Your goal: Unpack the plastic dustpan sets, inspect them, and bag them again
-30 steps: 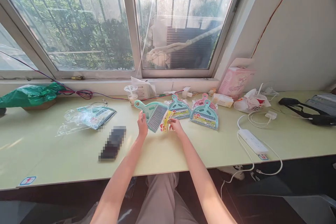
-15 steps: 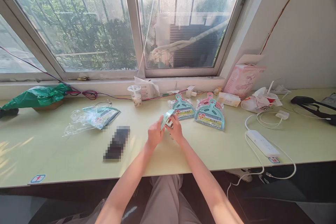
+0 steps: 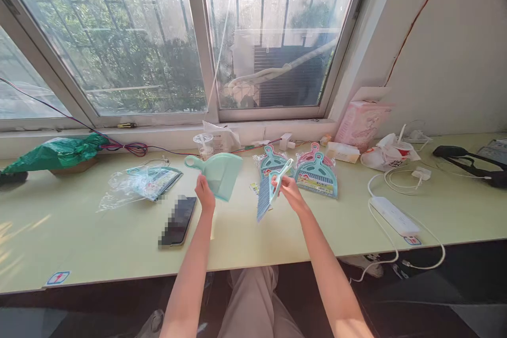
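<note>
My left hand [image 3: 205, 193] grips a mint-green dustpan [image 3: 225, 174] by its edge near the handle, held up above the table. In my right hand [image 3: 288, 190] is a small brush [image 3: 264, 196] with blue-grey bristles pointing down to the left and a pale handle pointing up. The two pieces are apart. A small printed card [image 3: 254, 188] lies partly hidden behind the brush. Just beyond my right hand lie packaged dustpan sets, a green one [image 3: 317, 175] in front of a pink one [image 3: 314, 148], and another green set [image 3: 271, 157] to their left.
A clear-wrapped dustpan set [image 3: 152, 179] and a phone [image 3: 179, 222] lie on the left. At the back stands a drink cup [image 3: 204, 145]. A green bag [image 3: 59, 152] is at far left. On the right are a power strip [image 3: 394, 215], its cables and a pink box [image 3: 362, 124].
The dustpan and brush, held close together before, are now separated. My left hand has moved left with the dustpan, my right hand to the right with the brush. The printed card has come into view.
</note>
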A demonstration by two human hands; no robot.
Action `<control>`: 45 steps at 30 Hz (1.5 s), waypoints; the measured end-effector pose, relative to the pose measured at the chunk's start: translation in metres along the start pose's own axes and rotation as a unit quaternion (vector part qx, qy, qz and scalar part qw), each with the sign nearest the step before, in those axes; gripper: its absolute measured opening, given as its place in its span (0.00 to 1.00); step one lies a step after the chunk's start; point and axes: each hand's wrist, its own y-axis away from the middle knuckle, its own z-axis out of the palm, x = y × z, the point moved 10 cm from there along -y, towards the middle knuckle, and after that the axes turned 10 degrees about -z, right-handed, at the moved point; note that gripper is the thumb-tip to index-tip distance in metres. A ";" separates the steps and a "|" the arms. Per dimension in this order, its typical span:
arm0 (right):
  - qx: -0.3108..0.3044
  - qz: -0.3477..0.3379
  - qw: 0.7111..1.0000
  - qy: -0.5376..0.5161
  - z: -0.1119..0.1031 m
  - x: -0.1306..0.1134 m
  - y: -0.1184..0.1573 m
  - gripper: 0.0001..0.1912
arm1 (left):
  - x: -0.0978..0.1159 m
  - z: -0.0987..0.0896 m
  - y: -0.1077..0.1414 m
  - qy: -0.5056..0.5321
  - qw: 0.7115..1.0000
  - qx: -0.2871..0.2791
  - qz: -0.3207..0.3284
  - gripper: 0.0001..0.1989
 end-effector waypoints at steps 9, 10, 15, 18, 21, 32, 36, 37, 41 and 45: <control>-0.215 0.157 0.779 0.567 -0.029 -0.006 0.020 0.18 | -0.046 0.065 0.020 -0.088 0.909 -0.367 -0.178 0.21; -0.217 0.182 0.762 0.583 -0.031 0.006 0.022 0.18 | -0.051 0.069 0.025 -0.110 0.894 -0.395 -0.181 0.21; -0.203 0.236 0.736 0.601 -0.041 0.054 0.029 0.12 | -0.061 0.068 0.020 -0.193 0.898 -0.384 -0.100 0.20; -0.173 0.231 0.739 0.609 -0.054 0.065 0.030 0.09 | -0.058 0.059 0.006 -0.225 0.922 -0.314 -0.036 0.17; -0.147 0.190 0.751 0.615 -0.065 0.067 0.027 0.10 | -0.059 0.056 0.001 -0.245 0.925 -0.289 -0.017 0.17; -0.121 0.131 0.854 0.489 -0.082 0.066 0.031 0.06 | -0.062 0.062 0.000 -0.148 0.936 -0.309 -0.076 0.23; -0.163 0.070 0.961 0.212 -0.043 0.038 0.023 0.11 | -0.052 0.053 -0.001 -0.026 0.944 -0.295 -0.143 0.30; -0.165 0.050 0.970 0.169 -0.029 0.031 0.018 0.13 | -0.048 0.051 0.000 -0.011 0.944 -0.294 -0.150 0.31; -0.085 0.023 0.981 0.171 0.020 0.029 -0.010 0.10 | -0.036 0.056 0.016 0.024 0.925 -0.335 -0.177 0.33; -0.051 0.010 0.959 0.280 0.070 0.047 -0.033 0.09 | -0.032 0.065 0.032 0.004 0.900 -0.399 -0.178 0.33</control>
